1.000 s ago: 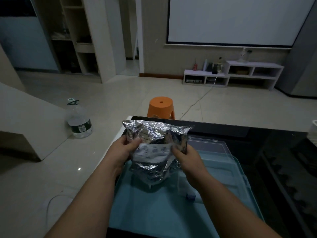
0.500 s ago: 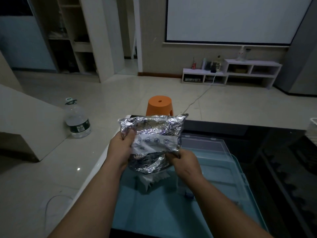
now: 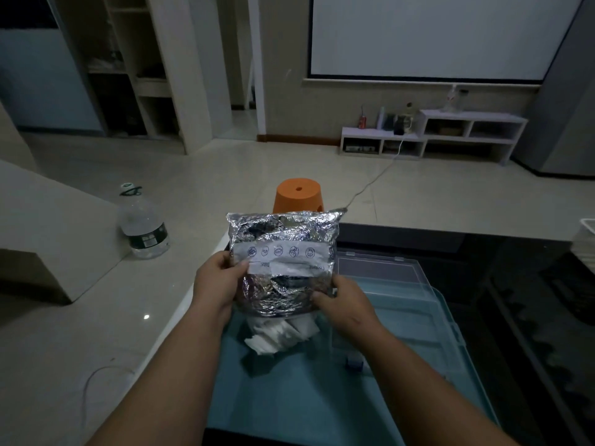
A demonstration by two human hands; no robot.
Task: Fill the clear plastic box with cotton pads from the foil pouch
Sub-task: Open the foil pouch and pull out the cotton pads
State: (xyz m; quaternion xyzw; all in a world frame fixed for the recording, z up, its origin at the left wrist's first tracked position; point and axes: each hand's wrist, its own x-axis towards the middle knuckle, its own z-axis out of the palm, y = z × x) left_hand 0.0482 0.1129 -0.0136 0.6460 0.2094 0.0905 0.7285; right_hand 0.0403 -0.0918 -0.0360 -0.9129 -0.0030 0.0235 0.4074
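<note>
At the far left a large water bottle [image 3: 143, 225] stands upright on the pale tiled floor, beside a low light-coloured ledge, and a thin white cable [image 3: 96, 378] loops over the floor nearer the camera. The left hand [image 3: 217, 280] grips the left edge of the foil pouch [image 3: 283, 262], its thumb lying over the end of the white label strip and its fingers curled behind. The crinkled silver pouch is held upright in the air between both hands with its printed label upside down – its mouth faces downward. Behind its top edge an orange stool [image 3: 297, 194] stands on the floor just past the table's far edge. From the pouch's lower mouth a loose clump of white cotton pads [image 3: 280, 333] hangs out over the left part of the clear plastic box [image 3: 418, 304]; whether the pads touch the box floor cannot be told. The right hand [image 3: 341, 305] holds the pouch's lower right corner, thumb on the front and fingers wrapped behind. The box, tinted bluish in the dim light, lies open on the dark table [image 3: 515, 317], directly under the pouch and both forearms, with its clear lid lying at the far end. Further back on the right a low white shelf unit [image 3: 434, 136] stands against the wall under a big white projection screen [image 3: 434, 33], and a white basket [image 3: 586, 246] shows at the right edge.
</note>
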